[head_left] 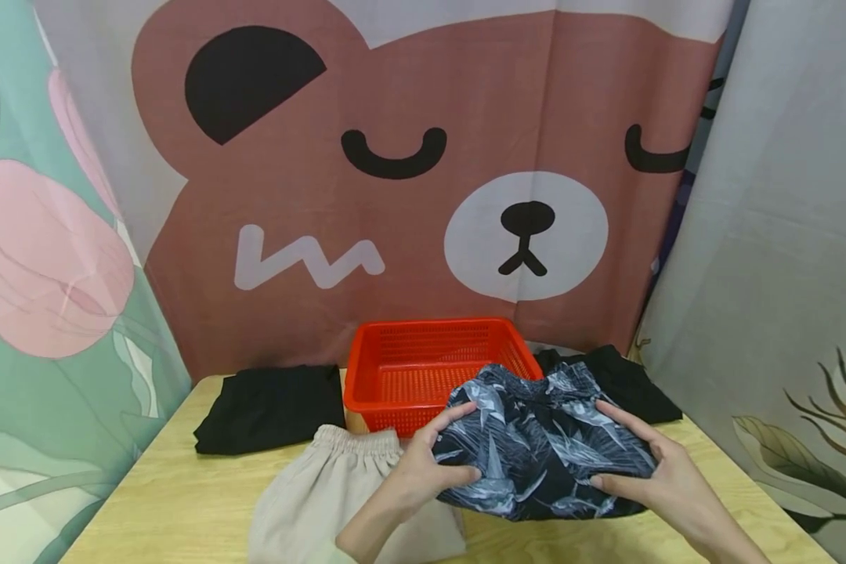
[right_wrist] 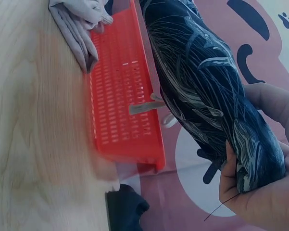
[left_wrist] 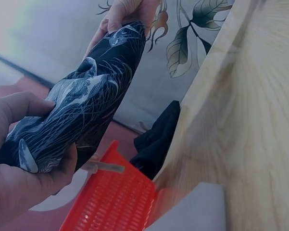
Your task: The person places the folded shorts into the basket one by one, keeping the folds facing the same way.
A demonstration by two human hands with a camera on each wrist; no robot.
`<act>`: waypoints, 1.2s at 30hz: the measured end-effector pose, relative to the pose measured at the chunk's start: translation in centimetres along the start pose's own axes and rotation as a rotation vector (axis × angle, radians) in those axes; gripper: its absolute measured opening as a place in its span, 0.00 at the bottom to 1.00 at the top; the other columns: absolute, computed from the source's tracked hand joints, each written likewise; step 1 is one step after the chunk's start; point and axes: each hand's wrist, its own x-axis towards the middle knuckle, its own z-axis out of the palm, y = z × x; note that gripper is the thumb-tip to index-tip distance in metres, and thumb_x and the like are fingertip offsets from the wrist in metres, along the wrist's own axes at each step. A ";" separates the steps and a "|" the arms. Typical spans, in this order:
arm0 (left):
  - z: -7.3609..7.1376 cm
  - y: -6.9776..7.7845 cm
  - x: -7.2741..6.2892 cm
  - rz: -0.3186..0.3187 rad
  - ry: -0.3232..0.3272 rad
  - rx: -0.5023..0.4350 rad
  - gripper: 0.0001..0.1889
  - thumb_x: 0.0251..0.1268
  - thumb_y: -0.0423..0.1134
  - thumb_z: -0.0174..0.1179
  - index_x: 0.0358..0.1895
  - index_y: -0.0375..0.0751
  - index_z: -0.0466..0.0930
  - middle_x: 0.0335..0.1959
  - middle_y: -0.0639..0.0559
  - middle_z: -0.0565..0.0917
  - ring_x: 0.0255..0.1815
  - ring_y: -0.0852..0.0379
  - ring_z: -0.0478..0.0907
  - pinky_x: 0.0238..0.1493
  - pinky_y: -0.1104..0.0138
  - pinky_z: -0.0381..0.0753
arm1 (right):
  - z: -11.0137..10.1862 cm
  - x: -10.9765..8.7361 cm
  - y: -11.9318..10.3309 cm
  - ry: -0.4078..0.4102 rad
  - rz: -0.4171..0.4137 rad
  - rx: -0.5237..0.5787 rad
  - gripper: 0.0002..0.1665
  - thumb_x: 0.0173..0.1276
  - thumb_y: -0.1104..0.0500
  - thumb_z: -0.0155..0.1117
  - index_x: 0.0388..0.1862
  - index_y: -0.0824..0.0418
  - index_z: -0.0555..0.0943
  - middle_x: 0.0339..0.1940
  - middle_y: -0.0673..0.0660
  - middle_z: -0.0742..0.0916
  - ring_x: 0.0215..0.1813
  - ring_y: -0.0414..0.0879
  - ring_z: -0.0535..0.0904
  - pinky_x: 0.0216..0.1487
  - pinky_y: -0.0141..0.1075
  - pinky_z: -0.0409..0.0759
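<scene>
A folded pair of dark patterned shorts (head_left: 543, 446), printed with grey-white leaf shapes, is held up off the table between both hands. My left hand (head_left: 423, 470) grips its left side, thumb in front and fingers behind. On the opposite side my right hand (head_left: 659, 474) pinches the cloth the same way. The gathered waistband faces away, toward the basket, and a pale drawstring (left_wrist: 109, 167) dangles from it in both wrist views. A red plastic basket (head_left: 361, 384) stands just behind the shorts, which overlap its front right corner in the head view.
Beige elastic-waist trousers (head_left: 338, 493) lie folded at the front left, partly behind my left forearm. One folded black garment (head_left: 271, 411) rests left of the basket, another black garment (head_left: 638, 384) to its right. Printed curtains (head_left: 289, 196) close off the wooden table (head_left: 162, 501) behind and beside.
</scene>
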 end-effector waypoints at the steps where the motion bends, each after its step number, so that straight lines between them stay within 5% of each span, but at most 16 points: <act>1: -0.2 0.0 0.0 0.003 0.007 0.005 0.40 0.47 0.25 0.70 0.65 0.63 0.73 0.71 0.52 0.62 0.72 0.46 0.51 0.66 0.44 0.55 | 0.1 0.1 -0.1 0.003 -0.013 0.007 0.59 0.49 0.54 0.80 0.77 0.49 0.58 0.76 0.66 0.57 0.72 0.66 0.56 0.62 0.67 0.58; 11: -1.5 0.3 0.1 0.013 0.042 -0.008 0.39 0.49 0.27 0.69 0.67 0.60 0.72 0.69 0.49 0.64 0.67 0.45 0.59 0.66 0.46 0.60 | 1.3 1.1 -0.5 0.032 -0.105 0.049 0.56 0.49 0.57 0.80 0.76 0.47 0.62 0.76 0.63 0.59 0.71 0.64 0.58 0.62 0.66 0.58; 24: -4.0 0.8 -0.5 0.027 0.090 0.051 0.37 0.52 0.27 0.67 0.68 0.57 0.71 0.72 0.50 0.61 0.72 0.44 0.51 0.65 0.45 0.61 | 2.8 2.9 -1.5 0.000 -0.186 0.110 0.53 0.49 0.59 0.80 0.74 0.47 0.65 0.75 0.60 0.61 0.71 0.61 0.58 0.63 0.66 0.59; 36: -5.6 1.4 -0.2 0.040 0.117 0.058 0.40 0.52 0.26 0.67 0.70 0.55 0.69 0.68 0.44 0.66 0.64 0.43 0.64 0.59 0.56 0.72 | 3.8 4.4 -2.1 -0.008 -0.242 0.133 0.53 0.49 0.59 0.80 0.74 0.48 0.65 0.76 0.59 0.61 0.73 0.61 0.54 0.63 0.67 0.55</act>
